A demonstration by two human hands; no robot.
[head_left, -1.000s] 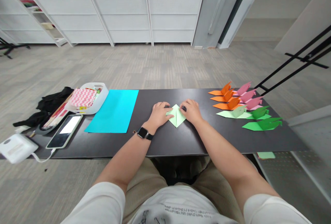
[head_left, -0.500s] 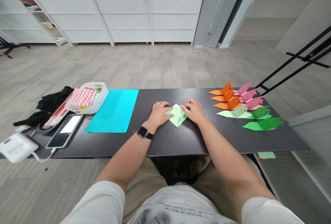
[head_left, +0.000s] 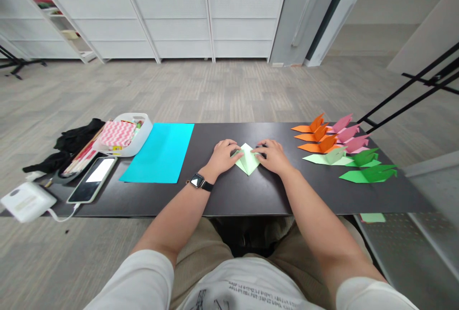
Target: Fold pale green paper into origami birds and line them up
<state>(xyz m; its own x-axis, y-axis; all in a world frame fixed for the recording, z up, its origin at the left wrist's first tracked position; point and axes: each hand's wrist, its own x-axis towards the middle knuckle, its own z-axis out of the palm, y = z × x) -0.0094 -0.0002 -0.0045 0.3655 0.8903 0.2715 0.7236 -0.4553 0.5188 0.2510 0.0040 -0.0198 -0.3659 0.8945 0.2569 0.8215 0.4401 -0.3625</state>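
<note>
A small light green folded paper (head_left: pixel 247 160) lies on the black table (head_left: pixel 251 195), its point toward me. My left hand (head_left: pixel 224 155), with a watch on the wrist, presses on the paper's left edge. From the right, the fingertips of my right hand (head_left: pixel 274 156) rest on the paper's right flap. Both hands lie flat on it with the fingers curled down.
A cyan sheet (head_left: pixel 159 152) lies left of my hands. Further left are a white tray of patterned paper (head_left: pixel 124 134), a phone (head_left: pixel 92 179), a white device (head_left: pixel 25 201) and black cloth (head_left: pixel 77 135). Orange, pink and green folded figures (head_left: pixel 340 150) stand at the right.
My right hand folded the paper's right flap over and now presses it flat. The left hand stayed on the left edge. The view shifted slightly.
</note>
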